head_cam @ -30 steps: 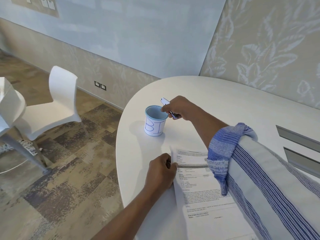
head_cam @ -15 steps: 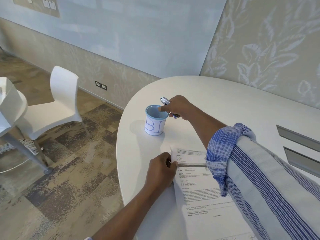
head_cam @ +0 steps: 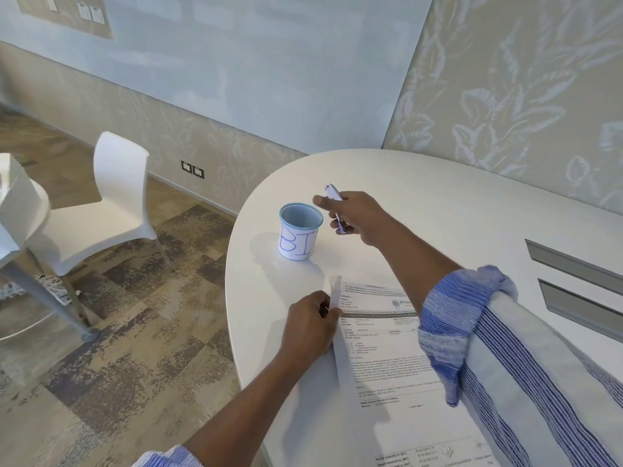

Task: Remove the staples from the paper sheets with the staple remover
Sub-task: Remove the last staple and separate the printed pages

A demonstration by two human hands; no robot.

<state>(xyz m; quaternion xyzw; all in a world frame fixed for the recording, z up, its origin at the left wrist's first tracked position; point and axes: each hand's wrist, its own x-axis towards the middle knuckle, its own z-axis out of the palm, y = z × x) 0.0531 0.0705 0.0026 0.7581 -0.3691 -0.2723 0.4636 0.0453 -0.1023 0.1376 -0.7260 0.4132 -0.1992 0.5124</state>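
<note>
The right hand (head_cam: 357, 217) reaches forward over the white table (head_cam: 438, 210), its forearm bare below a rolled blue striped sleeve (head_cam: 465, 318). Its fingers are curled closed around the staple remover (head_cam: 333, 193), whose white end sticks up past the knuckles while a thin metal part shows under the palm. The hand sits just beside the rim of the cup (head_cam: 299, 230), a blue-rimmed mesh pot with a paper label marked "BI", and does not touch it.

The left hand (head_cam: 312, 326) lies low on the table with its fingers pinched shut on the left edge of the paper sheets (head_cam: 387, 348), near their top corner, where that edge is lifted and folded up slightly. The printed sheets lie flat otherwise, running toward the person and partly under the right sleeve.

The table's curved edge passes close to the left of both the cup and the left hand. Bare tabletop stretches behind and to the right of the cup. 2 grey slots (head_cam: 573, 281) are set into the table at the right. A white chair (head_cam: 111, 203) stands well apart on the floor to the left.
</note>
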